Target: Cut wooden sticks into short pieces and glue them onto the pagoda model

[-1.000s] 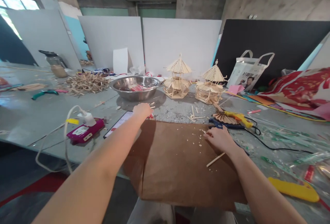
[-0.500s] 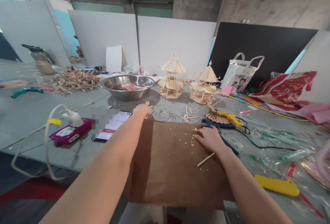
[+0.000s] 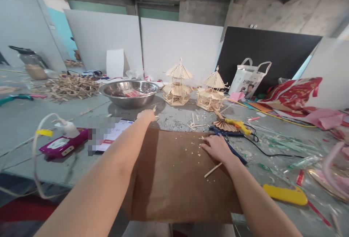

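My left hand (image 3: 146, 115) reaches far forward past the top left corner of a brown cardboard sheet (image 3: 174, 178), its fingers closed on a few small wooden sticks (image 3: 154, 109). My right hand (image 3: 216, 148) rests palm down on the right part of the cardboard, fingers closed loosely on a thin wooden stick (image 3: 213, 170) that juts out under the wrist. Small wood crumbs lie scattered by its fingertips.
A steel bowl (image 3: 128, 92) stands just beyond my left hand. Two stick pagoda models (image 3: 177, 83) (image 3: 212, 91) stand behind. A yellow glue gun (image 3: 236, 124) with a black cord, a phone (image 3: 109, 137), a magenta device (image 3: 63, 145), a stick pile (image 3: 69, 87) and a yellow tool (image 3: 285, 194) lie around.
The view has swung to the right, so everything has shifted left in the picture. My left hand has lifted slightly with sticks in its fingers. My right hand stays put on the cardboard.
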Available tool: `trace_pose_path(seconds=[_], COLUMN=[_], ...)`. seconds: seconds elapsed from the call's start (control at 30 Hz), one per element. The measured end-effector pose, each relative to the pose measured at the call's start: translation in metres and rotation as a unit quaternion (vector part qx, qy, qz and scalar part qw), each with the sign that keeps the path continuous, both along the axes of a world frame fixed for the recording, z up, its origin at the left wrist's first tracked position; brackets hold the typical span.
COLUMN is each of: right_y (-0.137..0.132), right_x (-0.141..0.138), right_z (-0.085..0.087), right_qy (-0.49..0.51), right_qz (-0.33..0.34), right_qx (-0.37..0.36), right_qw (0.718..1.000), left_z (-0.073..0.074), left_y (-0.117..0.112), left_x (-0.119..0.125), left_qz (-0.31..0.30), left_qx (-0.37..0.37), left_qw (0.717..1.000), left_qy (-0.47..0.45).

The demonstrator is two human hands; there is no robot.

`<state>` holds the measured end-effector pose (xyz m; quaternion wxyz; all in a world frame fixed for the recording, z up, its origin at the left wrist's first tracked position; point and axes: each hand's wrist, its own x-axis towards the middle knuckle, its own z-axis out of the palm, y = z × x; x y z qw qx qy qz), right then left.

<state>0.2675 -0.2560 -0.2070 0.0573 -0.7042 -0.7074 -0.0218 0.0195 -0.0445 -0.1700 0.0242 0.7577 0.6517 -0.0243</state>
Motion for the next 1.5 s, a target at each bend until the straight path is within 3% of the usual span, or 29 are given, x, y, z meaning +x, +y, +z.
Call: trace_pose_path(seconds=[0.1, 0.2, 0.33, 0.43, 0.5, 0.57, 0.67, 0.77, 0.87, 1.1, 1.5], right_y=[0.000, 0.001, 0.002, 0.002, 0.002, 0.003, 0.007, 0.012, 0.017, 0.021, 0.019], right_x=[-0.001, -0.001, 0.000, 0.001, 0.001, 0.002, 0.008, 0.022, 0.038, 0.052, 0.058], right_z=[0.001, 0.001, -0.001, -0.002, -0.003, -0.004, -0.006, -0.010, -0.015, -0.016, -0.016], right_qy=[0.001, 0.003, 0.007, 0.013, 0.020, 0.028, 0.035, 0.041, 0.068, 0.070, 0.049], right_qz=[-0.002, -0.008, -0.007, -0.006, -0.005, -0.005, -0.028, -0.093, -0.169, -0.228, -0.246], right_qx=[-0.004, -0.012, -0.002, 0.003, 0.005, 0.010, 0.045, 0.087, 0.053, -0.024, -0.020], right_qw=[1.000, 1.000, 1.000, 1.000, 1.000, 1.000, 0.998, 0.991, 0.982, 0.971, 0.968], left_z=[0.008, 0.018, 0.038, 0.053, 0.055, 0.047, 0.016, -0.017, -0.037, -0.043, -0.049], left_y=[-0.007, -0.017, -0.037, -0.056, -0.072, -0.089, -0.115, -0.131, -0.133, -0.121, -0.120], left_x=[0.011, 0.022, 0.038, 0.051, 0.061, 0.070, 0.079, 0.082, 0.081, 0.075, 0.074], left_qz=[-0.009, -0.082, -0.210, -0.238, -0.233, -0.224, -0.235, -0.214, -0.191, -0.203, -0.221], left_qx=[0.025, 0.081, 0.192, 0.237, 0.231, 0.178, 0.064, -0.010, -0.052, -0.063, -0.050], left_qw=[0.999, 0.993, 0.958, 0.942, 0.941, 0.944, 0.928, 0.917, 0.913, 0.898, 0.888], left_qy=[0.020, 0.030, 0.037, -0.015, -0.082, -0.167, -0.282, -0.336, -0.357, -0.385, -0.400])
